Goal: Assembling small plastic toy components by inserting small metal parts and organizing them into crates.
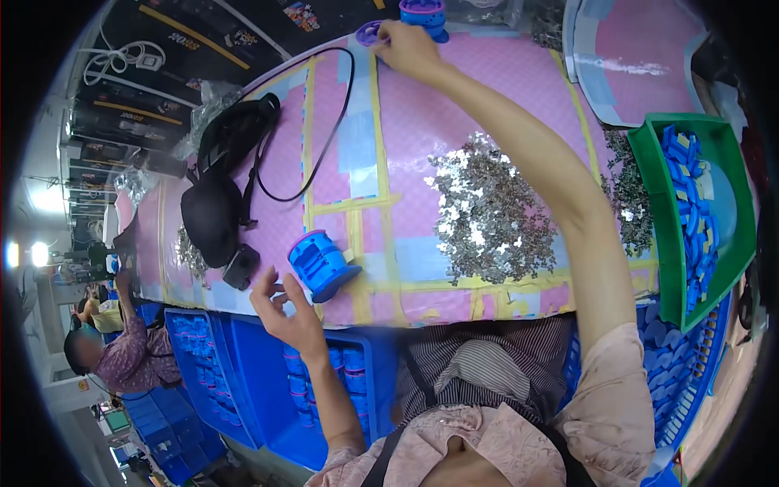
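Observation:
My right arm stretches across the table to its far edge, where my right hand is closed with its fingertips pinched at a small purple round dish or disc. What the fingertips hold is too small to make out. Just right of that hand stands a blue and purple cylindrical part. Close to the near edge, a blue spool-shaped part with a pink rim rests tilted on the table. Beside it on the left is my left hand, empty, fingers loosely bent and apart.
A heap of small silvery metal pieces lies mid-table. At the right stands a green tray of blue parts. Black head-strap gear and its looping cable lie left. Blue crates sit below the edge. A co-worker is far left.

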The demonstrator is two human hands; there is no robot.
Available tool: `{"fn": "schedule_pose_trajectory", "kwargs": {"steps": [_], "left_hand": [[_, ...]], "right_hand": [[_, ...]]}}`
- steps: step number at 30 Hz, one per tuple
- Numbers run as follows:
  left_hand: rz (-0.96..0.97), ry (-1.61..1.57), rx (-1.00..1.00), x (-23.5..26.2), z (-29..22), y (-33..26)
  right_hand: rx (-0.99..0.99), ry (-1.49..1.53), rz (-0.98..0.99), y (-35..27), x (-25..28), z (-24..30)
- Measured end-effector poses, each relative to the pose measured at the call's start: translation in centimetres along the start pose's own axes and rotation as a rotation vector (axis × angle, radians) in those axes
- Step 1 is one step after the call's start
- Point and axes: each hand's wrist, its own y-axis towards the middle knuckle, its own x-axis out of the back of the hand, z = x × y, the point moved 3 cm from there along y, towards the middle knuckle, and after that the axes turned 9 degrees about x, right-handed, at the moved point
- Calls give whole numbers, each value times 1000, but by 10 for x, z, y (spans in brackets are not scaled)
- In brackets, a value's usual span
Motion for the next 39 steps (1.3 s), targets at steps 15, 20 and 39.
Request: {"fn": "schedule_pose_trajectory", "kwargs": {"steps": [15, 20, 39], "left_hand": [[1169, -1236, 1164, -48, -67, -106], [1339, -1224, 1110, -41, -84, -117], [1273, -1129, 1148, -70, -78, -141]], "right_hand": [[190, 115, 342, -250, 198, 191], [243, -64, 261, -269, 216, 192], [9, 618, 105, -319, 244, 171]]}}
